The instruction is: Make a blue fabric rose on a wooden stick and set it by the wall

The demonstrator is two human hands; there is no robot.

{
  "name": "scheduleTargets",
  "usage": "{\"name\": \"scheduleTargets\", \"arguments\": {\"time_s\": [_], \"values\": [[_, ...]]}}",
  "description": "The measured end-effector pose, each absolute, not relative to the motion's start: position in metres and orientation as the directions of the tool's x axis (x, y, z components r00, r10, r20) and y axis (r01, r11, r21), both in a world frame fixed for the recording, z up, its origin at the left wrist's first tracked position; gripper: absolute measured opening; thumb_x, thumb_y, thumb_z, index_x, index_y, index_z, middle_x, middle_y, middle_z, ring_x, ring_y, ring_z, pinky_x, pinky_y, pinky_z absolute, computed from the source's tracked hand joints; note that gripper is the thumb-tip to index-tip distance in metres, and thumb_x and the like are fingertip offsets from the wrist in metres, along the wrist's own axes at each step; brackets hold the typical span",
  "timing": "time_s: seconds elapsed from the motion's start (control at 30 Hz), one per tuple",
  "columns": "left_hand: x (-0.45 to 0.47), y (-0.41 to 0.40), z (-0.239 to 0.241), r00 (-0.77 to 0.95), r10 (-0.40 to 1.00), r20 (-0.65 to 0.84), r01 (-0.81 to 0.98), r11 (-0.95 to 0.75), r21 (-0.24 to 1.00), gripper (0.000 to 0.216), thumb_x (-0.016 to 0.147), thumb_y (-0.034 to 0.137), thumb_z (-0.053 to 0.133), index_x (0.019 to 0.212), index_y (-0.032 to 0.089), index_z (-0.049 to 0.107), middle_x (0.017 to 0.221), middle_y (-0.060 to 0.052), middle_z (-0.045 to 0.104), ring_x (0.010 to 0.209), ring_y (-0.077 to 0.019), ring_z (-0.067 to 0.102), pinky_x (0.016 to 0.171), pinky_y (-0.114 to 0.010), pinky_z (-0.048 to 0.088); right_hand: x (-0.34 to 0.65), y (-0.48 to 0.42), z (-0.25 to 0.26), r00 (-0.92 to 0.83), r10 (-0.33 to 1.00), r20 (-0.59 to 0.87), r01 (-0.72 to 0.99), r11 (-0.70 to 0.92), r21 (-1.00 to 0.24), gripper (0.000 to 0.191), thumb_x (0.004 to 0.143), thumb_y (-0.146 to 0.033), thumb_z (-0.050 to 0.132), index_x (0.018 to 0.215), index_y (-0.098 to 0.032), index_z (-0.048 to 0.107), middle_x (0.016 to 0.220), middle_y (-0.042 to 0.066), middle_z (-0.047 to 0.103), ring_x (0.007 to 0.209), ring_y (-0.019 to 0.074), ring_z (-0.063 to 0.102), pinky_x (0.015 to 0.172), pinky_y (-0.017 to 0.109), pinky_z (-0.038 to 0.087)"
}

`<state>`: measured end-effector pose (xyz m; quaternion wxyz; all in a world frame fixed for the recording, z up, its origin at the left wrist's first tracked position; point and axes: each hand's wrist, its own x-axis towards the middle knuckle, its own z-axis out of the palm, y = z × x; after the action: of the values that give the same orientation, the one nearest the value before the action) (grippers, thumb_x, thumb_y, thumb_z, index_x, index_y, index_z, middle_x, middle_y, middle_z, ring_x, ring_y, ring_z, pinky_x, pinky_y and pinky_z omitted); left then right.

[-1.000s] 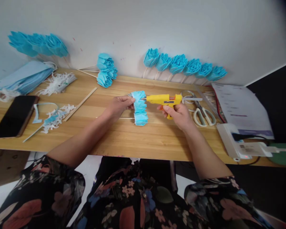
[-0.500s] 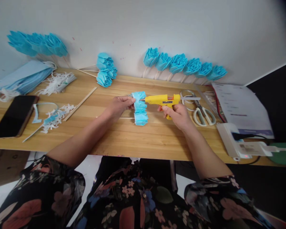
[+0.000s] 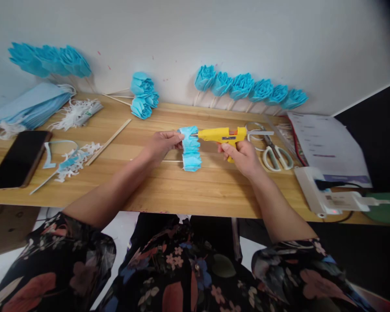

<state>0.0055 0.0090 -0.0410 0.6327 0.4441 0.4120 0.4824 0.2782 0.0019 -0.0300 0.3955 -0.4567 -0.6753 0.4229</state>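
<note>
My right hand (image 3: pixel 242 157) is wrapped round the handle of a yellow hot glue gun (image 3: pixel 214 134), a glue stick jutting from its back. Its metal nozzle points left and reaches the upper part of a pleated light-blue fabric strip (image 3: pixel 191 151). Between thumb and fingers, my left hand (image 3: pixel 165 145) pinches the strip's upper left edge. A thin wooden stick (image 3: pixel 173 160) runs from under my left forearm to the strip's lower part; whether it is attached there I cannot tell.
Blue fabric flowers on sticks lean at the wall (image 3: pixel 242 86), with more in the middle (image 3: pixel 142 95) and left (image 3: pixel 50 60). Face masks (image 3: pixel 32 106), a phone (image 3: pixel 17 159), fabric scraps (image 3: pixel 74 162) and loose sticks (image 3: pixel 108 142) lie left. Scissors (image 3: pixel 276 156), papers (image 3: pixel 326 147) and a power strip (image 3: pixel 312 190) are right.
Hardly anything differs. The glue gun's nozzle stays at the strip's upper part, and both hands keep their grips; the whole view has shifted very slightly.
</note>
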Motion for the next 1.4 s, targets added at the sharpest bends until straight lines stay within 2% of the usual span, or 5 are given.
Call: {"name": "scheduleTargets", "arguments": {"time_s": [0.23,0.47,0.83,1.1,1.4], "values": [[0.006,0.010,-0.042,0.187,0.978,-0.096,-0.234,0.139,0.962,0.024,0.082,0.026,0.081,0.064,0.013,0.072,0.065,-0.003,0.068,0.064,-0.0110,0.061,0.072,-0.027,0.049,0.277,-0.001,-0.025,-0.241,0.952,0.187,0.424,0.276,-0.863,0.032,0.088,-0.052,0.064,0.078,-0.022,0.065,0.083,0.005,0.072,0.063,0.0153,0.058,0.063,0.033,0.052],[0.004,0.011,-0.044,0.158,0.984,-0.083,-0.240,0.120,0.963,0.023,0.081,0.027,0.081,0.065,0.013,0.072,0.065,-0.003,0.068,0.064,-0.0118,0.061,0.070,-0.027,0.050,0.280,-0.005,-0.017,-0.338,0.871,0.356,0.496,0.486,-0.719,0.029,0.092,-0.044,0.066,0.117,-0.032,0.072,0.114,0.007,0.076,0.124,0.0314,0.064,0.112,0.053,0.049],[0.004,0.010,-0.044,0.171,0.984,-0.042,-0.252,0.085,0.964,0.025,0.079,0.032,0.082,0.065,0.013,0.072,0.067,-0.003,0.068,0.065,-0.0128,0.063,0.071,-0.028,0.052,0.305,0.031,-0.050,0.025,0.997,0.070,0.465,0.050,-0.884,0.048,0.080,-0.071,0.071,0.074,-0.023,0.065,0.059,-0.001,0.061,0.046,0.0126,0.052,0.041,0.028,0.038],[0.004,0.011,-0.043,0.175,0.982,-0.069,-0.250,0.112,0.962,0.029,0.081,0.036,0.082,0.066,0.013,0.071,0.066,-0.004,0.068,0.064,-0.0128,0.062,0.071,-0.028,0.052,0.315,0.017,-0.024,-0.043,0.917,0.398,0.818,0.261,-0.512,0.064,0.089,-0.072,0.061,0.046,-0.027,0.050,0.040,0.001,0.033,0.052,0.0197,0.053,0.050,0.032,0.032],[0.004,0.008,-0.040,0.187,0.981,-0.056,-0.217,0.097,0.971,0.025,0.083,0.034,0.080,0.069,0.014,0.073,0.068,-0.003,0.069,0.066,-0.0126,0.062,0.073,-0.028,0.051,0.264,0.011,0.014,-0.332,0.879,0.343,0.626,0.477,-0.617,0.015,0.094,-0.035,0.067,0.104,-0.029,0.076,0.103,0.005,0.078,0.094,0.0262,0.071,0.075,0.040,0.055]]}}
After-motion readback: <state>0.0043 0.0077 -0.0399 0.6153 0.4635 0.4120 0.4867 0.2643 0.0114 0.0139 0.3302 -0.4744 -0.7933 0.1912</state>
